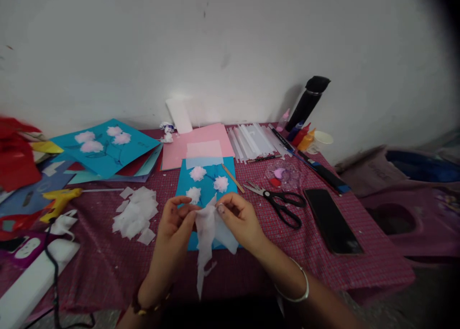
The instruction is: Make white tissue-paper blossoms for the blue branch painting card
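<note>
A thin white tissue [205,233] hangs between my two hands over the lower part of a blue sheet [210,175]. My left hand [176,228] pinches its upper left edge, and my right hand [239,218] pinches it at the upper right. Fluffy pale paper flowers [197,173] sit on the blue sheet beyond my fingers. A pencil [233,178] lies across the sheet's right edge. To the left is a pile of white tissue squares [136,211]. Black-handled scissors [283,202] lie open to the right of my right hand.
A yellow glue gun [59,202] and a white power strip [36,281] lie at left. Another blue sheet with flowers [104,149] tops a paper stack. Glue sticks [251,139], paint bottles [307,139] and a black bottle [307,103] stand or lie behind; a phone [333,221] is at right.
</note>
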The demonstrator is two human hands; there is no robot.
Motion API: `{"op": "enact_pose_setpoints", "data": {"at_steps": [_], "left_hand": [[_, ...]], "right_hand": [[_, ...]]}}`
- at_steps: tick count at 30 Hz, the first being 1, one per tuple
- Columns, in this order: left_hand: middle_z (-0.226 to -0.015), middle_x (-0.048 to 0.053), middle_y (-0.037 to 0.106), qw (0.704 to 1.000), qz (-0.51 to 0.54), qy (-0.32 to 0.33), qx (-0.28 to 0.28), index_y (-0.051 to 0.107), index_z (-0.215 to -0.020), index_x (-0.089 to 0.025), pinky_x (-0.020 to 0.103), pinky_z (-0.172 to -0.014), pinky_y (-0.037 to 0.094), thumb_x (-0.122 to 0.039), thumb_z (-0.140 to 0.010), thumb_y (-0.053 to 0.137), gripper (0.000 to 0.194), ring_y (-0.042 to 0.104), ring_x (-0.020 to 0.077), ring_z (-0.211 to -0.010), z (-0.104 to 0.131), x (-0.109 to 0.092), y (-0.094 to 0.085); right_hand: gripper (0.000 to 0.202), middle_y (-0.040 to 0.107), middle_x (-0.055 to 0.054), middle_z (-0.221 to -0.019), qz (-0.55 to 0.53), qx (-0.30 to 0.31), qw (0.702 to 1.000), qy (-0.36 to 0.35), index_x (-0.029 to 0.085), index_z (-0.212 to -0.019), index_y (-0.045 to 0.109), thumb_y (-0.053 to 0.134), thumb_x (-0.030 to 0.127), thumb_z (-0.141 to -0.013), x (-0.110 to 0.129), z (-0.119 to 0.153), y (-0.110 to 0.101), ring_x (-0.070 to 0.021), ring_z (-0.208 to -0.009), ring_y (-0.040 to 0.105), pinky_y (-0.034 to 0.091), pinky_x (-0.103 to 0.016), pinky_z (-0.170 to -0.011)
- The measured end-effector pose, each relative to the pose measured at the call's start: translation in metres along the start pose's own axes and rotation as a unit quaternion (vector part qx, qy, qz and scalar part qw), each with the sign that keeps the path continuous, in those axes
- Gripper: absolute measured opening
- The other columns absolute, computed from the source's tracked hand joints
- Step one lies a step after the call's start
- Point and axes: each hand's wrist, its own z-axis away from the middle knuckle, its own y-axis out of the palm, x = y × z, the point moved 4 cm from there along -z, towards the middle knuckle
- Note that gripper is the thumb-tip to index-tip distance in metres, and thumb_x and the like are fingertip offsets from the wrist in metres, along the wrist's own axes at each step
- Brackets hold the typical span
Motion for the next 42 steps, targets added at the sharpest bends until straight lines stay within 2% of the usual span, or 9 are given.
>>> {"op": "enact_pose_setpoints", "data": {"at_steps": [4,8,12,13,16,25,32,37,42], "left_hand": [[-0.085,0.002,0.066,0.988,-0.129,0.082,-0.007,0.055,-0.090,-0.021,0.024,-0.069,0.048,-0.026,-0.087,0.051,0.007,0.062,0.0139,-0.077,0.006,-0.005,-0.007],[-0.108,0.008,0.063,0.937,-0.281,0.197,0.072,0.062,-0.098,-0.020,0.031,-0.083,0.047,-0.026,-0.086,0.053,0.016,0.059,0.0208,-0.101,0.014,-0.012,-0.001],[-0.105,0.008,0.059,0.899,-0.366,0.236,0.051,0.061,-0.090,-0.018,0.032,-0.080,0.047,-0.026,-0.080,0.062,0.013,0.058,0.0208,-0.096,0.014,-0.014,0.006],[-0.099,0.007,0.059,0.898,-0.370,0.233,0.050,0.060,-0.084,-0.018,0.031,-0.078,0.047,-0.024,-0.082,0.059,0.006,0.058,0.0190,-0.091,0.013,-0.014,0.008],[-0.085,0.004,0.057,0.911,-0.341,0.218,0.073,0.055,-0.073,-0.018,0.026,-0.070,0.045,-0.019,-0.087,0.050,0.015,0.056,0.0150,-0.080,0.011,-0.013,0.011],[-0.076,0.000,0.055,0.973,-0.197,0.080,0.091,0.056,-0.081,-0.018,0.023,-0.060,0.040,-0.030,-0.087,0.053,0.014,0.051,0.0130,-0.068,0.006,0.004,0.001],[-0.070,-0.001,0.054,0.978,-0.180,0.051,0.092,0.059,-0.077,-0.017,0.021,-0.055,0.038,-0.034,-0.083,0.058,0.018,0.048,0.0117,-0.063,0.004,0.009,0.005],[-0.065,-0.004,0.053,0.996,-0.043,-0.046,0.063,0.060,-0.080,-0.018,0.019,-0.050,0.039,-0.035,-0.078,0.065,0.019,0.049,0.0098,-0.056,0.004,0.014,0.003],[-0.069,-0.003,0.061,0.988,0.096,-0.119,0.013,0.059,-0.078,-0.018,0.020,-0.052,0.046,-0.030,-0.068,0.075,0.023,0.055,0.0096,-0.055,-0.001,0.014,0.004]], "right_hand": [[0.015,0.051,0.003,-0.063,-0.026,0.005,1.000,0.013,0.019,-0.076,0.056,0.057,0.034,-0.079,-0.003,0.000,0.001,-0.0094,-0.055,0.045,0.036,-0.021,-0.051],[0.012,0.052,0.003,-0.063,-0.012,0.005,1.000,-0.002,0.019,-0.075,0.056,0.057,0.030,-0.078,-0.001,0.001,0.002,-0.0099,-0.057,0.047,0.038,-0.022,-0.054],[0.003,0.058,0.002,-0.069,0.006,0.007,1.000,-0.015,0.020,-0.076,0.057,0.058,0.021,-0.074,0.000,0.003,0.005,-0.0113,-0.063,0.053,0.042,-0.023,-0.059],[0.005,0.058,0.002,-0.070,0.012,0.007,1.000,-0.018,0.020,-0.077,0.058,0.057,0.018,-0.072,-0.001,0.003,0.006,-0.0115,-0.065,0.053,0.043,-0.023,-0.061],[0.013,0.058,0.003,-0.071,0.038,-0.001,0.999,-0.033,0.020,-0.080,0.059,0.055,0.013,-0.070,-0.003,0.004,0.007,-0.0120,-0.066,0.055,0.044,-0.024,-0.063],[0.021,0.061,0.000,-0.084,0.091,-0.040,0.995,-0.024,0.021,-0.093,0.058,0.051,0.013,-0.074,-0.004,0.003,0.001,-0.0149,-0.078,0.058,0.045,-0.027,-0.070],[0.029,0.055,0.002,-0.079,0.048,-0.007,0.998,0.041,0.021,-0.098,0.056,0.057,0.016,-0.070,-0.011,0.001,0.004,-0.0119,-0.063,0.050,0.039,-0.023,-0.056],[0.030,0.049,0.004,-0.075,0.038,-0.041,0.998,0.018,0.022,-0.099,0.056,0.053,0.013,-0.071,-0.013,-0.001,0.000,-0.0106,-0.060,0.048,0.037,-0.022,-0.054],[0.027,0.046,0.005,-0.070,0.021,-0.042,0.999,0.000,0.023,-0.098,0.056,0.053,0.013,-0.073,-0.012,-0.001,-0.001,-0.0102,-0.058,0.045,0.035,-0.022,-0.052]]}}
